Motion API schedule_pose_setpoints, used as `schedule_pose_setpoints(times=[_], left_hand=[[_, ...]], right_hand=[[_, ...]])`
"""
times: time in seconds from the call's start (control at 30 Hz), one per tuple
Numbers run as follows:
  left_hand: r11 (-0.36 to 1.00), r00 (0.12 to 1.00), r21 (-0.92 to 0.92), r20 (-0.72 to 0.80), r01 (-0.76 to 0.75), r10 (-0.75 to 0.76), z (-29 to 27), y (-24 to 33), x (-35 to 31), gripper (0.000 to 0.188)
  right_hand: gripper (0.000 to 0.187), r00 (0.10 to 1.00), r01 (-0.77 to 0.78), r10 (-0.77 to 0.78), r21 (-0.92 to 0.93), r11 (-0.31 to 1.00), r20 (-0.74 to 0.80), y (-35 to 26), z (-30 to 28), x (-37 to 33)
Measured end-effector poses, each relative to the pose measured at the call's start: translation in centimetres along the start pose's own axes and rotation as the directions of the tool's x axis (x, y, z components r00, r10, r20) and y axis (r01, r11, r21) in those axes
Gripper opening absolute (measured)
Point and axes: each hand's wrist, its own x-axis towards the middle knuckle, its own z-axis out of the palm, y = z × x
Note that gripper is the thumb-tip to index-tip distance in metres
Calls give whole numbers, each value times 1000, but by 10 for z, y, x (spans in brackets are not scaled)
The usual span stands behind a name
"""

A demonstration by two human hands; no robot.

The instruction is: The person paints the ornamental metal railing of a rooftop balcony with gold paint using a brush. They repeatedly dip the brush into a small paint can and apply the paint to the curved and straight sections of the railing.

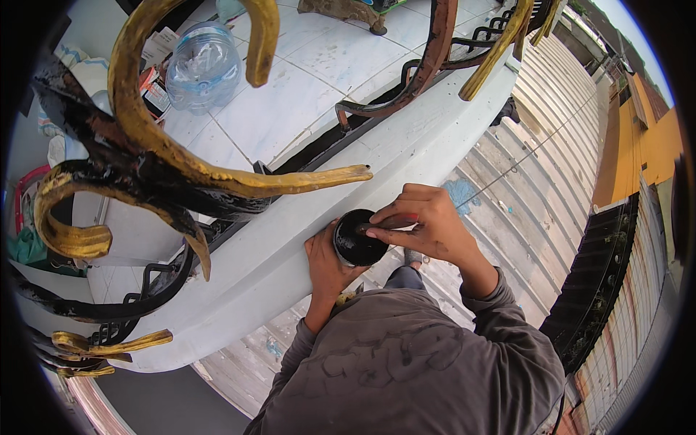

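Note:
My left hand (328, 262) is wrapped round the side of a small round tub of black paint (360, 250), held in front of my body by the white ledge. Over the tub's opening, my right hand (428, 223) is closed in a pinch on a thin tool with a red end (410, 217). Its lower part goes down toward the paint and is hidden by my fingers, so its kind does not show. Just beyond the tub, a gold-painted scroll of the metal railing (312, 181) points toward my hands.
The black and gold railing (138, 170) curls along the white ledge (268, 279). Behind it, a clear plastic bottle (204, 69) stands on the tiled floor (312, 65). Below on the right lies a corrugated roof (536, 174) with a blue plastic bag (458, 194) on it.

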Motion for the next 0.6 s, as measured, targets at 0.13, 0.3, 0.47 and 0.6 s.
schedule_pose_setpoints(times=[0.13, 0.3, 0.47, 0.6], left_hand=[[1000, 1000, 27, 29, 5, -6, -1, 0, 1, 94], [996, 994, -32, 71, 87, -84, -2, 1, 3, 81], [997, 997, 65, 65, 34, -39, 0, -1, 1, 84], [997, 994, 58, 94, 48, -53, -5, 6, 4, 85]], right_hand=[[25, 929, -291, 353, 366, 884, -111, 9, -10, -19], [35, 763, -485, 643, 595, 640, -69, 24, 6, -47], [23, 786, -347, 614, 773, 531, -69, 31, 18, -65], [27, 774, -297, 624, 807, 510, -110, 33, 23, -71]])
